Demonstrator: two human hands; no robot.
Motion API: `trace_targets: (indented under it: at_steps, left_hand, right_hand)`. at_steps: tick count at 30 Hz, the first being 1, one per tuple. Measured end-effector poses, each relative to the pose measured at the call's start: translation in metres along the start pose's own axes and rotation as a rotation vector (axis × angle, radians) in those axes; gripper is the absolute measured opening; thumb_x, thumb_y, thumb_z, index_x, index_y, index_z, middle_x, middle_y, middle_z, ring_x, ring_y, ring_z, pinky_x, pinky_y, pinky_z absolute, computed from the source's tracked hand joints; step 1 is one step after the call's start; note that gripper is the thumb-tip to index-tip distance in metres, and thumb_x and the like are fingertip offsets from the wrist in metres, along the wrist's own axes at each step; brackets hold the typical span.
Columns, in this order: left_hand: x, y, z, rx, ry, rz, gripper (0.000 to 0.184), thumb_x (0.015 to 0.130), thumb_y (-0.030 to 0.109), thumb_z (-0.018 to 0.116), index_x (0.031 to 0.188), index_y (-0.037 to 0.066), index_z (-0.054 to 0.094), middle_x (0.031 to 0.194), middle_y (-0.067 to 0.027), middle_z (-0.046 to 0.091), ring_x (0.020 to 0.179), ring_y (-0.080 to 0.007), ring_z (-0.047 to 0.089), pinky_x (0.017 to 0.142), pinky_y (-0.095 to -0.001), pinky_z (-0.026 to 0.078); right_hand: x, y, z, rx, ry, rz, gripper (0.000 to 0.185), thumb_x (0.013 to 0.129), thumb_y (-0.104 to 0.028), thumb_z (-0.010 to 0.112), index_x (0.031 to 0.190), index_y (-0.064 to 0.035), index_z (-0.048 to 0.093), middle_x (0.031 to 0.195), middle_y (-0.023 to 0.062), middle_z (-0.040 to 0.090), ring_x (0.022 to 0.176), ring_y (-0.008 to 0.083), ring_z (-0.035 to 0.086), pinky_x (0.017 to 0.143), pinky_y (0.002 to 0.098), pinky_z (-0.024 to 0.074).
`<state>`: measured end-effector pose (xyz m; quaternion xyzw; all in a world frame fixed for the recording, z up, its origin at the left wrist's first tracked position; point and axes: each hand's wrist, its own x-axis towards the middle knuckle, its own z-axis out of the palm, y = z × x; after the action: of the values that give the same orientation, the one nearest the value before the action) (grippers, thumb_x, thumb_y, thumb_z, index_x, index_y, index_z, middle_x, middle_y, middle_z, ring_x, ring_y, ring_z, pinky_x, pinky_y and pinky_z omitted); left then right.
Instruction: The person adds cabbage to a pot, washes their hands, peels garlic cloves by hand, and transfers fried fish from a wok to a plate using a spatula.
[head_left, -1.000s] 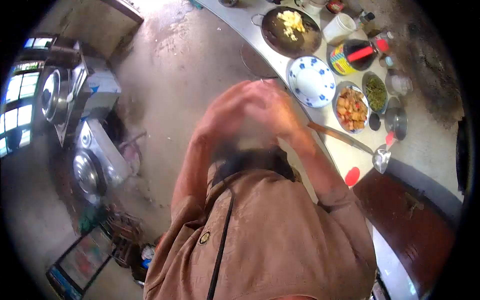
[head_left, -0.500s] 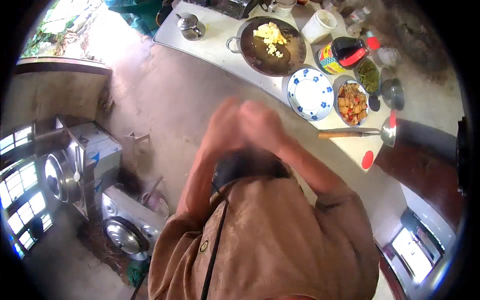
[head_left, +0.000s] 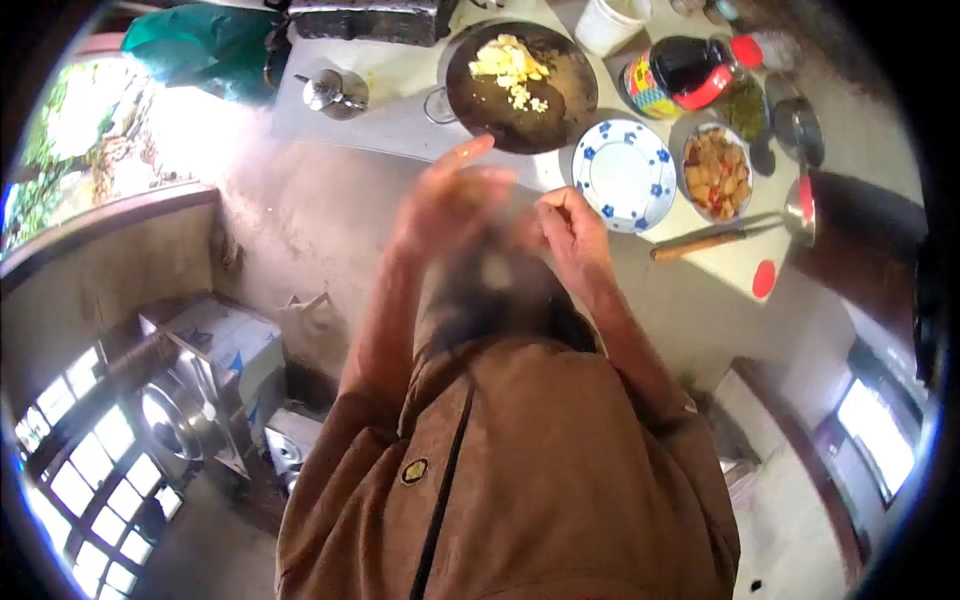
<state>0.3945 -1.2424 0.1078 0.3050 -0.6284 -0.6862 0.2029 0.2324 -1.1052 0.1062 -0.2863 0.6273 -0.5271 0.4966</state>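
My left hand [head_left: 455,205] is raised in front of my body, blurred, with its fingers stretched apart and nothing visible in it. Beside it on the right, my right hand [head_left: 572,235] has its fingers curled in; whatever they may hold is hidden. Closest to both hands are a wide dark pan [head_left: 570,90] with yellow scrambled egg [head_left: 508,62] in it and a white plate with blue flowers [head_left: 624,178]. Both stand on the pale table, beyond the hands.
A bowl of cooked food [head_left: 717,172], a big dark sauce bottle [head_left: 690,75], a white tub [head_left: 612,22] and a small metal pot [head_left: 325,92] are on the table. A wooden-handled ladle [head_left: 700,243] lies near its edge. Metal-lidded cookware [head_left: 170,420] stands at lower left.
My hands were together and blurred; now they are apart, the left with fingers spread, the right curled and farther right. The view has shifted, so the table sits a little higher.
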Motion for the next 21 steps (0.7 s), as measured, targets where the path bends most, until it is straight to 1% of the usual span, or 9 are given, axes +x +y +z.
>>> trace_targets:
  at_steps: [2,5,6,7,8,11,12,15,21]
  left_hand:
    - [0.011,-0.004,-0.011,0.337,-0.159,0.21,0.047,0.099,0.03,0.041,0.138,0.005,0.046,0.117,-0.0156,0.064,0.096,-0.0186,0.064,0.066,-0.0285,0.048]
    - [0.037,-0.007,-0.022,0.197,-0.347,0.246,0.05,0.096,0.024,0.041,0.141,0.002,0.04,0.13,-0.019,0.057,0.111,-0.0247,0.062,0.075,-0.0308,0.051]
    - [0.04,0.0,-0.019,0.201,-0.311,0.14,0.051,0.096,0.024,0.04,0.142,0.001,0.038,0.131,-0.0208,0.056,0.112,-0.0268,0.061,0.079,-0.0323,0.051]
    - [0.041,0.004,-0.02,-0.266,-0.271,-0.132,0.053,0.095,0.024,0.04,0.142,0.0,0.037,0.13,-0.0224,0.056,0.113,-0.0287,0.061,0.084,-0.0345,0.05]
    - [0.042,0.008,-0.02,-0.747,-0.117,-0.371,0.054,0.095,0.025,0.041,0.142,-0.001,0.036,0.13,-0.0239,0.056,0.113,-0.0306,0.06,0.089,-0.0367,0.049]
    - [0.05,-0.005,-0.03,-0.823,-0.16,-0.39,0.053,0.094,0.026,0.045,0.14,0.0,0.039,0.129,-0.0243,0.057,0.11,-0.0283,0.06,0.091,-0.0379,0.047]
    - [0.053,-0.012,-0.033,-0.819,-0.173,-0.396,0.053,0.094,0.026,0.045,0.14,0.0,0.039,0.129,-0.0243,0.057,0.11,-0.0283,0.06,0.091,-0.0379,0.047]
    - [0.058,-0.04,-0.041,-0.479,-0.268,-0.202,0.051,0.094,0.027,0.048,0.137,0.0,0.044,0.125,-0.0231,0.059,0.105,-0.0273,0.061,0.091,-0.0394,0.048]
    - [0.068,-0.044,-0.041,-0.487,-0.205,-0.416,0.046,0.097,0.031,0.049,0.131,0.0,0.052,0.113,-0.0182,0.063,0.096,-0.0271,0.063,0.084,-0.0385,0.051]
  right_hand:
    - [-0.006,-0.006,0.011,0.002,0.104,0.008,0.006,0.094,-0.004,0.055,0.099,-0.0013,0.056,0.077,0.0037,0.061,0.067,0.0088,0.058,0.064,0.0258,0.0495]
    - [0.011,-0.019,0.025,-0.056,0.217,-0.055,0.01,0.094,-0.004,0.057,0.103,-0.0034,0.058,0.078,0.0037,0.063,0.069,0.0091,0.061,0.065,0.0246,0.0503]
    - [0.016,-0.02,0.031,-0.024,0.236,-0.084,0.009,0.093,-0.004,0.058,0.102,-0.0032,0.058,0.078,0.0034,0.064,0.07,0.0088,0.062,0.066,0.0244,0.0504]
    - [0.018,-0.02,0.037,0.007,0.256,-0.116,0.009,0.092,-0.004,0.059,0.101,-0.0031,0.058,0.078,0.0031,0.064,0.071,0.0086,0.062,0.067,0.0242,0.0504]
    - [0.02,-0.019,0.041,0.007,0.261,-0.044,0.009,0.092,-0.005,0.062,0.1,-0.0028,0.059,0.079,0.0032,0.066,0.069,0.0077,0.063,0.064,0.0247,0.0511]
    - [0.026,-0.03,0.058,-0.059,0.319,-0.119,0.011,0.09,-0.007,0.065,0.099,-0.0037,0.06,0.077,0.0044,0.066,0.063,0.0076,0.063,0.057,0.0262,0.0505]
    - [0.03,-0.032,0.062,-0.056,0.333,-0.119,0.011,0.09,-0.007,0.065,0.099,-0.0037,0.06,0.077,0.0044,0.066,0.063,0.0076,0.063,0.057,0.0262,0.0505]
    - [0.039,-0.038,0.071,-0.245,0.353,-0.156,0.013,0.088,-0.009,0.068,0.097,-0.0044,0.061,0.075,0.0057,0.064,0.056,0.0096,0.063,0.052,0.0273,0.0494]
    - [0.055,-0.026,0.072,-0.684,0.382,-0.306,0.016,0.079,-0.015,0.074,0.091,-0.0084,0.065,0.079,0.0081,0.063,0.065,0.0239,0.066,0.059,0.0341,0.053]
